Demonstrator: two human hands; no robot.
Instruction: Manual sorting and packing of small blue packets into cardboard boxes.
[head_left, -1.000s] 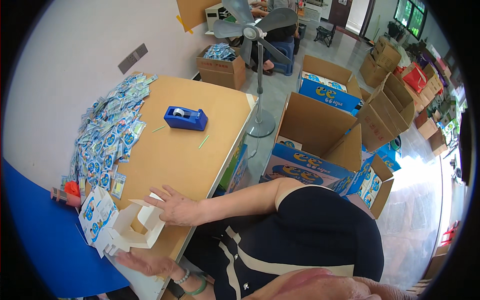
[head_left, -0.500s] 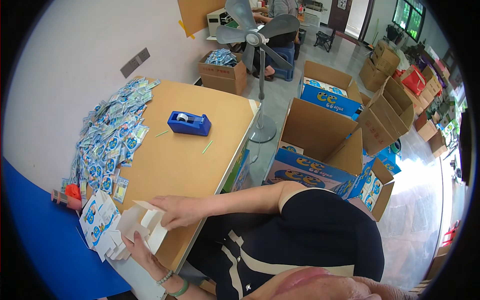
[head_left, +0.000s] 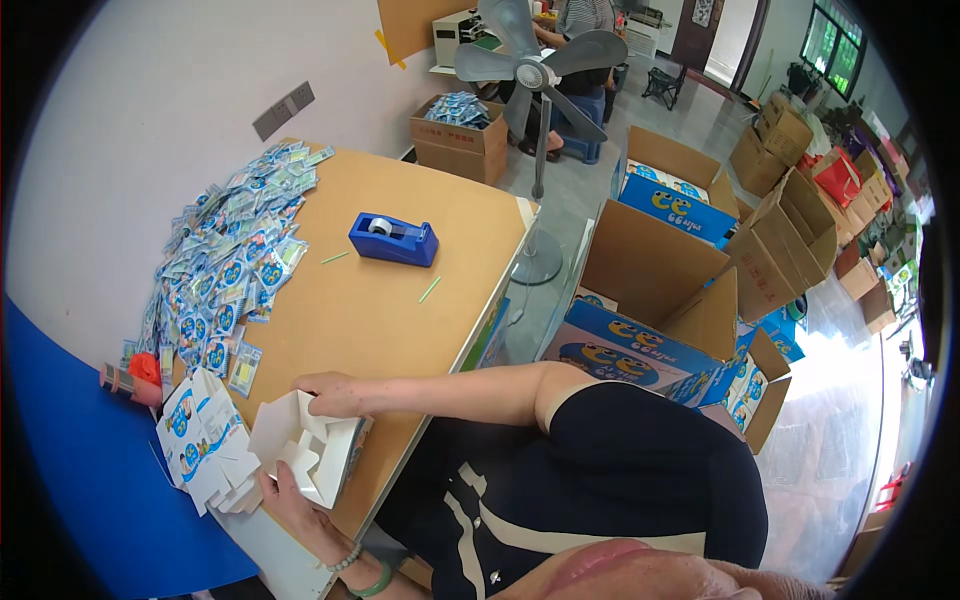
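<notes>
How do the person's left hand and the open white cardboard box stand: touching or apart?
Touching: the head view shows the left hand gripping the lower-left edge of the open white cardboard box, its thumb lying over the inner side.

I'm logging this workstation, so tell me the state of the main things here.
Left hand: gripping small carton
Right hand: gripping small carton
Small carton: open
Printed cartons: piled, apparently flattened
Packets: loosely heaped
Tape dispenser: roll fitted
Fan: apparently still
Packet-filled brown carton: open
Large blue-printed carton: open
</notes>
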